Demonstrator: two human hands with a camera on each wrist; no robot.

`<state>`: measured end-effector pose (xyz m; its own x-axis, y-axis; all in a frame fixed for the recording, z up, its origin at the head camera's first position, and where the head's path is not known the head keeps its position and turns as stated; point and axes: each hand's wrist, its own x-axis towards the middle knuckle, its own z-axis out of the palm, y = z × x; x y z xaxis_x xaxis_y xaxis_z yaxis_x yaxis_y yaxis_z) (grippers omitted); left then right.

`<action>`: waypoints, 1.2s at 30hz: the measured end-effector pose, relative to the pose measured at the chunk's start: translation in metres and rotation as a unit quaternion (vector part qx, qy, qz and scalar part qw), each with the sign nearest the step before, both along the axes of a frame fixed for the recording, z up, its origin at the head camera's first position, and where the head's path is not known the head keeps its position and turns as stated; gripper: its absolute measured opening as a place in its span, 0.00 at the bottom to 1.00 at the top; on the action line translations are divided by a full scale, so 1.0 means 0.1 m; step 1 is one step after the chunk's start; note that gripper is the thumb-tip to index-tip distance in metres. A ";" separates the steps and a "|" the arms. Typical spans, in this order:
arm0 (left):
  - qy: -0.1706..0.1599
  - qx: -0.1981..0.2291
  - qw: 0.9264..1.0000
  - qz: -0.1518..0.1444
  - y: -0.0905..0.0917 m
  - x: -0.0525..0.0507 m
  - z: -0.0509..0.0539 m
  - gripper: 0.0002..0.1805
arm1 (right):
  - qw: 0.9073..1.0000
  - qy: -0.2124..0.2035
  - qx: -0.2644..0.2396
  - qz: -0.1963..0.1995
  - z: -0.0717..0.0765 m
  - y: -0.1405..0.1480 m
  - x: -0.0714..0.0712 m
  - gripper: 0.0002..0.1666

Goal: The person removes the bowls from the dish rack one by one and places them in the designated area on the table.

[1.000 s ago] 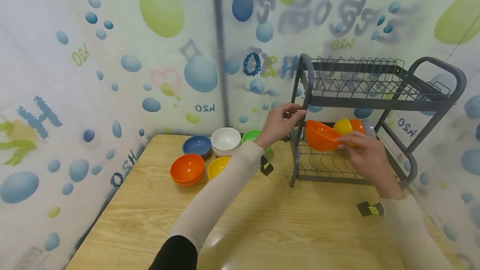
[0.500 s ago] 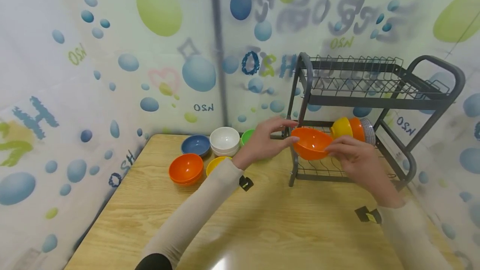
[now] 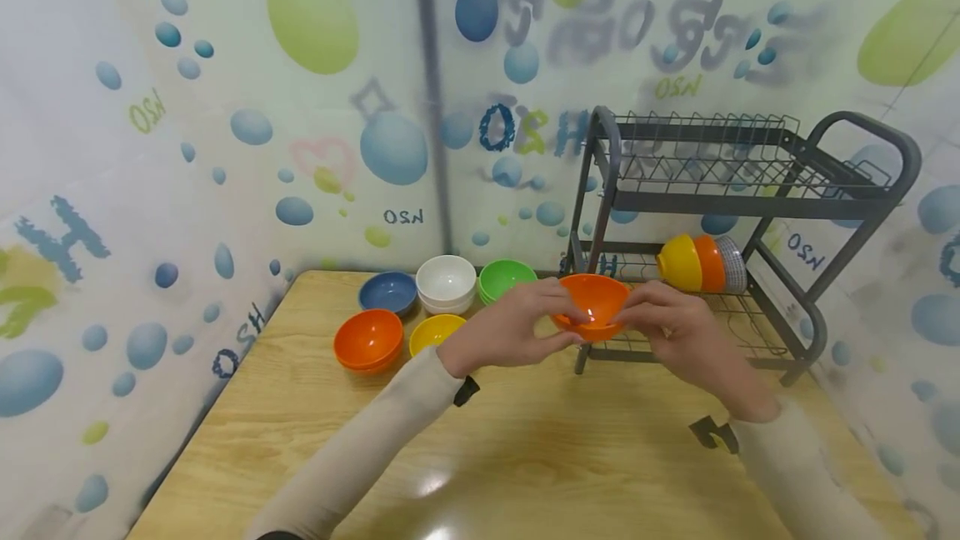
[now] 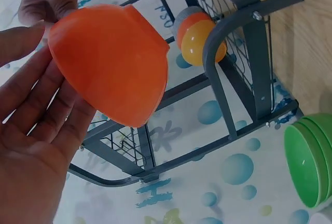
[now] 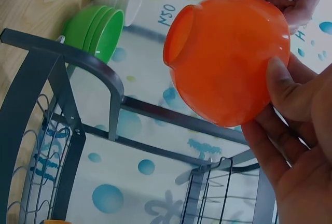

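1. The room's walls (image 3: pixel 480 207) are pale sheeting with blue and green spots and mirrored lettering.
2. The wood-grain surface (image 3: pixel 510 465) shines near its front. It looks smooth and hard, so a dropped bowl could bounce or roll.
3. At the right stands a dark two-tier dish rack (image 3: pixel 742 203). I judge that swinging too near its left post could knock the load loose.
4. Bowls cluster at the surface's back left: blue (image 3: pixel 387 294), white (image 3: pixel 446 280), green (image 3: pixel 506 277), orange (image 3: pixel 367 340) and yellow (image 3: pixel 435 330). A low leftward pass could jostle them.
5. On the rack's lower tier, a sideways row (image 3: pixel 682 263) of yellow, orange and patterned bowls might roll if bumped.
6. The held orange bowl (image 3: pixel 596 294) hangs before that tier's left end, opening upward, tipped toward the wearer.
7. Left grip (image 3: pixel 510 327) and right grip (image 3: pixel 690 340) pinch its opposite edges; uneven pressure on the glossy plastic could let it slip.
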<state>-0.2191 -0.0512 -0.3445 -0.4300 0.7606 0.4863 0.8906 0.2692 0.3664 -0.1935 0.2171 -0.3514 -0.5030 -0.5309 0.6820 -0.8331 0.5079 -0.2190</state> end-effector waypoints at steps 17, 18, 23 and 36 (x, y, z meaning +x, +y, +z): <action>0.062 -0.022 0.998 0.016 -0.24 0.07 -0.11 0.03 | 0.999 0.004 0.032 0.028 -0.06 -0.24 -0.05 0.22; 0.065 -0.018 0.998 0.019 -0.26 0.07 -0.11 0.03 | 0.999 -0.002 0.030 0.028 -0.06 -0.25 -0.05 0.22; 0.064 0.008 0.998 0.026 -0.37 0.05 -0.12 0.03 | 0.998 -0.036 0.010 0.051 -0.06 -0.30 -0.11 0.24; 0.081 0.027 0.993 0.075 -0.70 -0.06 -0.15 0.02 | 0.990 -0.098 -0.052 -0.081 -0.03 -0.29 -0.34 0.29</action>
<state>-0.2251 -0.1207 -0.3592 -0.4495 0.6650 0.5965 0.8903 0.3880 0.2383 -0.2274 0.1882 -0.3547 -0.7041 -0.3641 0.6097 -0.6788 0.5973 -0.4272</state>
